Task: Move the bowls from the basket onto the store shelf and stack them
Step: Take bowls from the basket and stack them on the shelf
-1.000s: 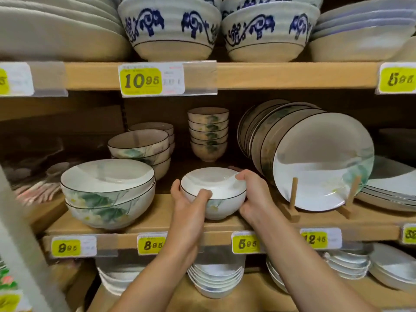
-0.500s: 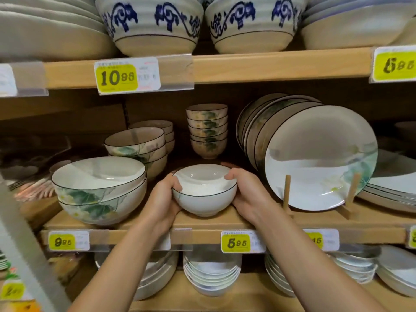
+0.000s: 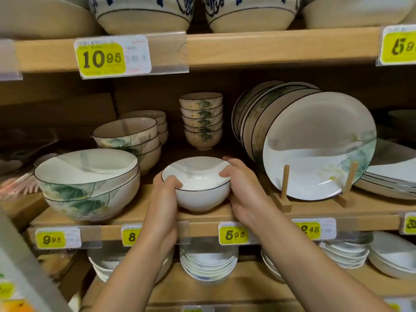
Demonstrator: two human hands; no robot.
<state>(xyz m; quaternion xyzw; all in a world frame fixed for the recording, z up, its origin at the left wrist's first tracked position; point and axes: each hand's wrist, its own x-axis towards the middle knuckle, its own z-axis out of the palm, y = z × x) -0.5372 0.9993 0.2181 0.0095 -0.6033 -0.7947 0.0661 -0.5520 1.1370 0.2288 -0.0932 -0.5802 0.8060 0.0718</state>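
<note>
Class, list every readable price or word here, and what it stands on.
"10 95": upper yellow tag, on top wooden shelf edge.
"9 95": left yellow tag, middle shelf edge.
"5 95": centre yellow tag, below white ceramic bowl.
Remaining prices hidden or cropped; fine print blurred.

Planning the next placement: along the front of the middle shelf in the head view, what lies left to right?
Two large leaf-patterned bowls → left hand → white bowl → right hand → upright plate on wooden stand → flat plate stack.
</note>
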